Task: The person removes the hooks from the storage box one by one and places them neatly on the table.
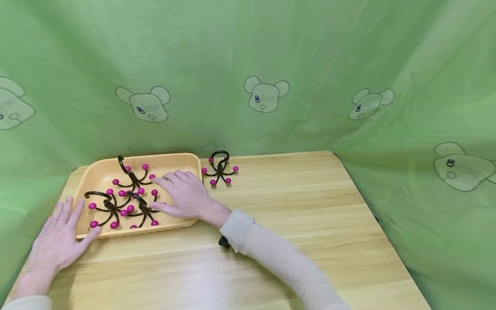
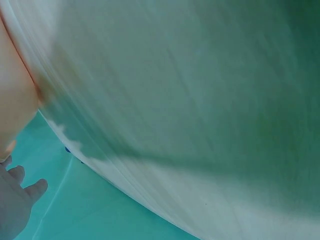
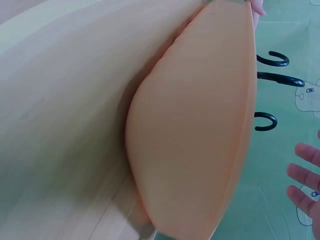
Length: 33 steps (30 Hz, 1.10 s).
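Black hooked pieces (image 1: pixel 111 206) with pink ball tips – three in the orange tray (image 1: pixel 174 165) at left, a fourth piece (image 1: pixel 220 169) on the wooden table (image 1: pixel 286 206), just right of it. Left hand (image 1: pixel 58 241) at tray's near left corner, fingers spread. Right hand (image 1: pixel 187 193) over tray's right part, thumb and fingers apart – can't tell if fingertips touch a piece.

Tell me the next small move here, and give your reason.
Probably, the right hand should reach for the black hooked piece right of the tray: three similar pieces lie inside, this one sits outside on the table, and that hand appears spread and empty.
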Available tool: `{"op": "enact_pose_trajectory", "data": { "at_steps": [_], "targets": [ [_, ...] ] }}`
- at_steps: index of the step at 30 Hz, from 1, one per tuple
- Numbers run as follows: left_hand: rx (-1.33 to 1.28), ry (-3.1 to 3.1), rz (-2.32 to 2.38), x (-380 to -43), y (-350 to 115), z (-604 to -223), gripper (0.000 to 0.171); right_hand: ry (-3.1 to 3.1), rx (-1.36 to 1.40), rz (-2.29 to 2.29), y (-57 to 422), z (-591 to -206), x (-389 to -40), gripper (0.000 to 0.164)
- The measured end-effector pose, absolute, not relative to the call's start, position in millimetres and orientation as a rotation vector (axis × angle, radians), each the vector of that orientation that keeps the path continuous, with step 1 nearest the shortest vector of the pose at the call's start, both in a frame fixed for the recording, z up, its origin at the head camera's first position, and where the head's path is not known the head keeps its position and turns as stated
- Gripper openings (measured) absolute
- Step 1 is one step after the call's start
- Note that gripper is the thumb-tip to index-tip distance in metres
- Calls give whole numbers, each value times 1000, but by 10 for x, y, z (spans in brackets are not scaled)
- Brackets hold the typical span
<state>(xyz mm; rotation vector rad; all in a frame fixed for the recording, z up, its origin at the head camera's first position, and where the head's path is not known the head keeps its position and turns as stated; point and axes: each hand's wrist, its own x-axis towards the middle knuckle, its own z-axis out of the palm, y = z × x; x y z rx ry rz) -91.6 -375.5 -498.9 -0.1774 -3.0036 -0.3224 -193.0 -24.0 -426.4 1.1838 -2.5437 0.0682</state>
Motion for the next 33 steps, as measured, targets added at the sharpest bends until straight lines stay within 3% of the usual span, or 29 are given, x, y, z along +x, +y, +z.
{"op": "enact_pose_trajectory", "data": {
  "at_steps": [13,33],
  "targets": [
    [-182,-3001,-311,-929,-3754,-4984,98,-2706,1236,-57,-565,-4307,-1895,74],
    [-170,-2990,-315,-919,-3756,-4987,98,-2615,1254,-24,-735,-4406,-1916,47]
  ]
}}
